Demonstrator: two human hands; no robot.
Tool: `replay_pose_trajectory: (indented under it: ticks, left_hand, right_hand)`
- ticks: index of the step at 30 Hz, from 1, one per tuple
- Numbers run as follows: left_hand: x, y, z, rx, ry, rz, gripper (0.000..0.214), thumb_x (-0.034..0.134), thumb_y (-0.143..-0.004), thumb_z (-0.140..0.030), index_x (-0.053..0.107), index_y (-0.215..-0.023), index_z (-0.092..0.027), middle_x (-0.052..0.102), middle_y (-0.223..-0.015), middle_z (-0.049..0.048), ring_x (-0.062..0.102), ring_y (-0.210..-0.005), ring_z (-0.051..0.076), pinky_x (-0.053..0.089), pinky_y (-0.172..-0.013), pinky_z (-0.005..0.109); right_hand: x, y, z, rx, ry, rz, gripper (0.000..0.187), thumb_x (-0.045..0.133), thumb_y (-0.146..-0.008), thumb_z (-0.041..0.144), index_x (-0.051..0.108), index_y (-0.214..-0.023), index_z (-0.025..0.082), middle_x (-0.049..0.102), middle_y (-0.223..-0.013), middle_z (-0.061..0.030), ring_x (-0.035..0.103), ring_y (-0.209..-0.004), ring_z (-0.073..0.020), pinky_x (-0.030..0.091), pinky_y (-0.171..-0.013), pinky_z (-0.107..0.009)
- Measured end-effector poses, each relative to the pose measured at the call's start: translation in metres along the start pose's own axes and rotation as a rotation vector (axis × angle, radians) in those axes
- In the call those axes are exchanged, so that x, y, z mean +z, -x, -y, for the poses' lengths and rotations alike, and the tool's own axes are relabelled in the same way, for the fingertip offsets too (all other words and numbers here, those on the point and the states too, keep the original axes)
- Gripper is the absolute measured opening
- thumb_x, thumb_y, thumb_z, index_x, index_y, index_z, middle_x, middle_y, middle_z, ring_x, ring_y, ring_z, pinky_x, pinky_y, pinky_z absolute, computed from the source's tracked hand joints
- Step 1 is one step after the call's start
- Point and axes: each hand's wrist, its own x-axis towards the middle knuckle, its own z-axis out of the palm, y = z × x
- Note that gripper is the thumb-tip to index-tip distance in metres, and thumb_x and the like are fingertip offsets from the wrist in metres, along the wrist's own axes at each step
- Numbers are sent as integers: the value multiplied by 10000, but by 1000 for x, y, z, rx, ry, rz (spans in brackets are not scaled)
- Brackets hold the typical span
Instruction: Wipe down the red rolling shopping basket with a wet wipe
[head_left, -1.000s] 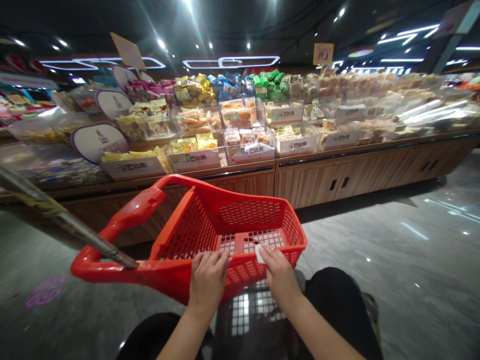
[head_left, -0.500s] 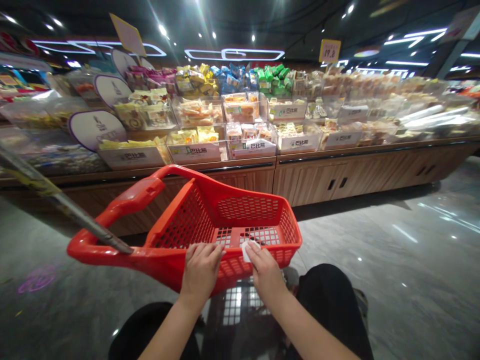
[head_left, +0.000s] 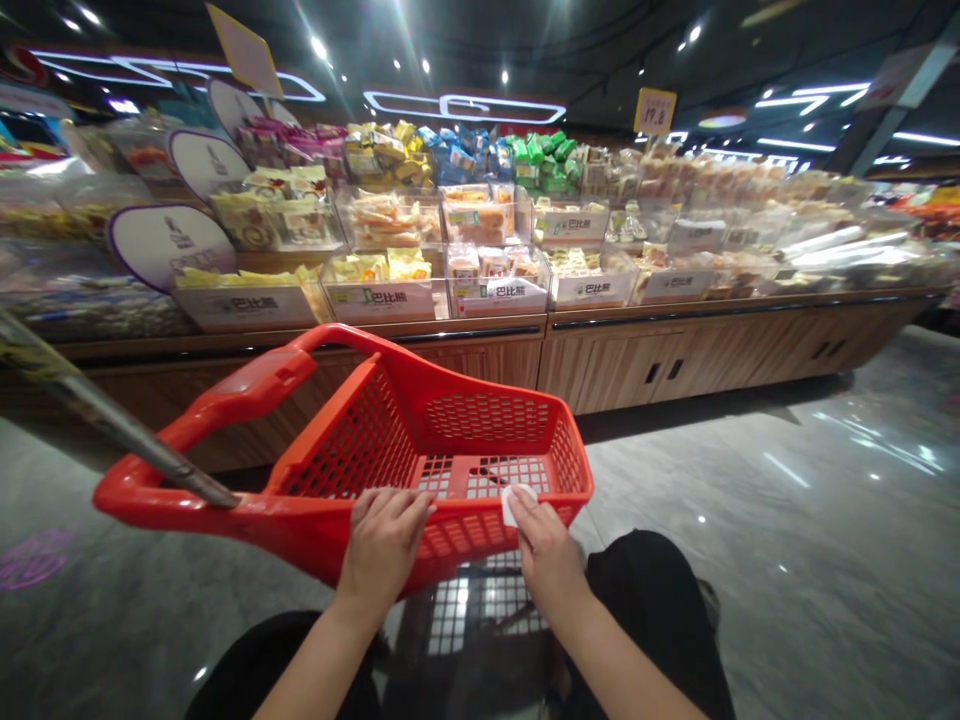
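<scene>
A red plastic shopping basket (head_left: 480,415) stands on the floor in front of my knees, with nothing I can see inside. My left hand (head_left: 382,545) lies over its near rim, fingers curled down on the edge. To the right, my right hand (head_left: 544,540) presses a small white wipe (head_left: 511,503) against that rim with its fingers closed on it. The basket's long red handle (head_left: 247,395) runs off to the left, where a grey metal pull rod (head_left: 97,420) joins it.
A wooden display counter (head_left: 637,365) runs across the back, stacked with clear bins of packaged snacks (head_left: 480,270) and price signs. Glossy grey floor (head_left: 795,520) spreads to the right. My dark-trousered knees are at the bottom.
My right hand with the wipe slid left along the rim and then back to the right. The left hand stayed on the rim. The view shifted slightly right.
</scene>
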Motion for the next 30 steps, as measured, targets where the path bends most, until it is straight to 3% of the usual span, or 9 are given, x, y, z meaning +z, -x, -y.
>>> replay_pose_trajectory:
  ticks: [4, 9, 17, 21, 25, 30]
  left_hand:
    - [-4, 3, 8, 21, 6, 6, 214, 458, -900, -281, 658, -954, -226, 701, -871, 12, 591, -816, 174, 367, -839, 373]
    - [-5, 5, 20, 39, 18, 11, 194, 480, -882, -271, 659, -948, -241, 703, -859, 2, 600, -809, 170, 370, -828, 365]
    - [-9, 5, 32, 65, 28, 12, 185, 475, -887, -258, 650, -942, -236, 703, -862, -10, 604, -817, 155, 353, -861, 358]
    - [-11, 7, 37, 74, 27, 19, 197, 467, -888, -262, 655, -944, -244, 707, -868, -10, 608, -818, 150, 357, -863, 349]
    - [-11, 8, 41, 68, 27, 32, 206, 468, -883, -260, 662, -949, -256, 707, -866, -16, 609, -819, 145, 363, -864, 349]
    - [-12, 9, 49, 73, 32, 58, 207, 469, -879, -260, 665, -946, -260, 708, -880, -19, 617, -832, 142, 363, -890, 358]
  right_hand:
    - [-16, 7, -19, 15, -21, -10, 583, 390, -768, -31, 549, -1286, 185, 582, -1282, -76, 544, -1153, -223, 471, -993, -422]
    - [-34, 21, -51, 146, 53, -105, 527, 395, -788, -2, 601, -1229, 199, 639, -1195, -84, 583, -1113, -239, 493, -958, -461]
    - [-2, 12, -7, 7, -54, -35, 578, 398, -773, -31, 528, -1304, 156, 565, -1296, -115, 525, -1193, -234, 465, -1000, -435]
    - [-17, 19, -24, -8, -43, -28, 599, 395, -759, -34, 543, -1290, 198, 584, -1278, -85, 554, -1156, -226, 484, -975, -438]
    - [-33, 30, -46, 64, 13, -77, 559, 385, -771, -16, 587, -1244, 200, 632, -1208, -88, 591, -1103, -234, 517, -926, -447]
    - [-22, 30, -25, 22, -22, -72, 557, 403, -792, -9, 546, -1288, 198, 607, -1244, -94, 554, -1161, -238, 481, -977, -457]
